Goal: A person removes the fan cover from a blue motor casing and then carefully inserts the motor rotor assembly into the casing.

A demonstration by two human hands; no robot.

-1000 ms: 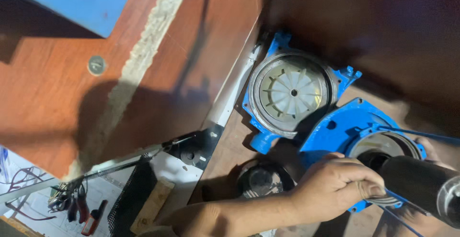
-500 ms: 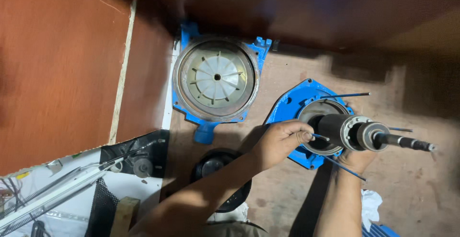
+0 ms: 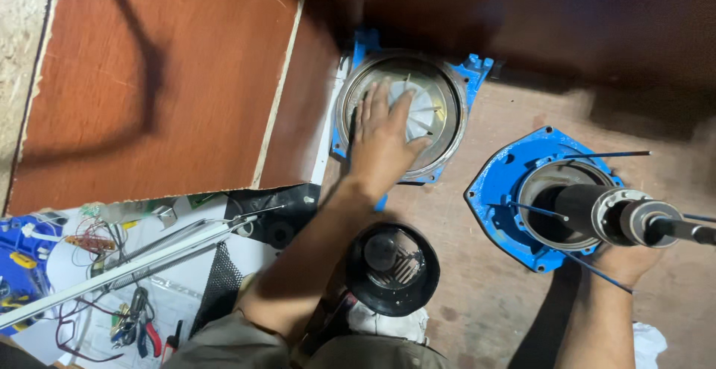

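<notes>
My left hand (image 3: 384, 142) lies flat, fingers spread, on the white finned disc (image 3: 426, 108) inside a round metal cover with blue lugs (image 3: 477, 67). To the right, a blue motor housing (image 3: 496, 190) stands on the floor with a dark rotor and steel shaft (image 3: 634, 220) sticking out of it towards me. Thin long rods (image 3: 608, 155) poke out of the housing. My right hand (image 3: 626, 265) grips the near edge of this housing, partly hidden under the rotor. A black round fan cover (image 3: 391, 268) sits between my forearms.
A large reddish-brown board (image 3: 149, 78) fills the left and top. At the bottom left lie a metal strip (image 3: 134, 257), black mesh (image 3: 220, 287), wires and red-handled pliers (image 3: 145, 328) on white sheet. A white rag (image 3: 650, 343) lies by my right arm.
My left hand has left the blue motor housing and moved up-left onto the finned disc in the round cover. My right hand stays at the housing. The view has shifted.
</notes>
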